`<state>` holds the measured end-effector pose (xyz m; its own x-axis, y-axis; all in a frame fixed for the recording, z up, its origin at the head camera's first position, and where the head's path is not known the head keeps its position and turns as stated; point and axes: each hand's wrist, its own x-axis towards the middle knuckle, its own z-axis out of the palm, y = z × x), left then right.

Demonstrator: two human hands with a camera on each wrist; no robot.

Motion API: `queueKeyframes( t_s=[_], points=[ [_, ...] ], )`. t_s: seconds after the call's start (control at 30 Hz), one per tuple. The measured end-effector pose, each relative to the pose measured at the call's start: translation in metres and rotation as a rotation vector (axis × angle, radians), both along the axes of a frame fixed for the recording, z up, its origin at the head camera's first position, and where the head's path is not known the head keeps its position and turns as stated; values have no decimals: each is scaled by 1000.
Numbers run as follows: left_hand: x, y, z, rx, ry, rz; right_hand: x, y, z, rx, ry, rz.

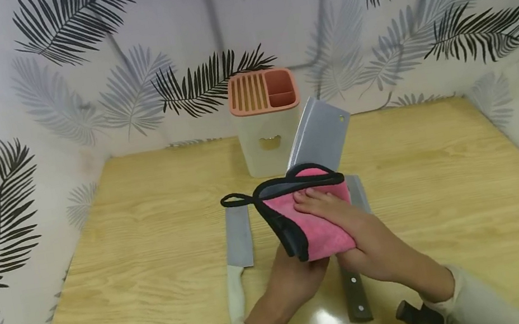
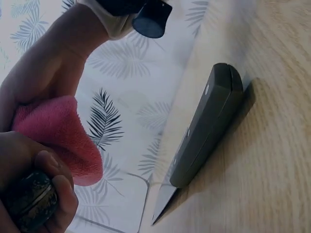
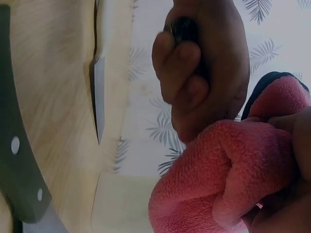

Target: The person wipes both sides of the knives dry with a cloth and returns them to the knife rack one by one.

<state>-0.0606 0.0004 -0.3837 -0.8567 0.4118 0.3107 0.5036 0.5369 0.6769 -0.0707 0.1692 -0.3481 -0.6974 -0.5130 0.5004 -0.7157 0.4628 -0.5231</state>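
Observation:
My left hand (image 1: 295, 278) curls round the dark handle (image 2: 31, 199) of a cleaver, whose broad blade (image 1: 320, 132) points up and away. A pink cloth (image 1: 319, 232) with black edging and a hanging loop is folded over the lower part of that blade. My right hand (image 1: 352, 229) holds the cloth, fingers lying across its front face; in the right wrist view the pink cloth (image 3: 228, 174) bunches against the palm. Beneath the hands, a knife with a dark riveted handle (image 1: 356, 294) lies on the table, its blade (image 1: 358, 194) partly covered by the cloth and right hand.
A knife with a pale handle (image 1: 235, 293) lies left of my left hand. Behind the cleaver stands a cream knife holder (image 1: 258, 153) with an orange slotted top. Leaf-patterned cloth (image 1: 90, 92) borders the back and sides of the wooden table (image 1: 148, 230).

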Motion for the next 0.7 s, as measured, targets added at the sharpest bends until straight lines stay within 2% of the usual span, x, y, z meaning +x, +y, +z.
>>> queueKeyframes(
  t_s=[0.07, 0.3, 0.4, 0.57, 0.63, 0.7],
  points=[
    [-1, 1, -2, 7, 21, 5, -3, 2, 2, -24, -13, -7],
    [3, 6, 0, 39, -134, -25, -23, 15, 10, -80, 1, -115],
    [8, 8, 1, 55, -159, -43, -35, 27, 14, -105, -29, -194],
    [14, 10, 3, 78, -254, -91, -58, 50, 23, -166, -68, -362],
    [14, 10, 4, 78, -296, -106, -67, 58, 27, -250, -82, -471],
    [15, 9, 4, 72, -334, -112, -74, 65, 32, -406, -110, -584]
  ],
)
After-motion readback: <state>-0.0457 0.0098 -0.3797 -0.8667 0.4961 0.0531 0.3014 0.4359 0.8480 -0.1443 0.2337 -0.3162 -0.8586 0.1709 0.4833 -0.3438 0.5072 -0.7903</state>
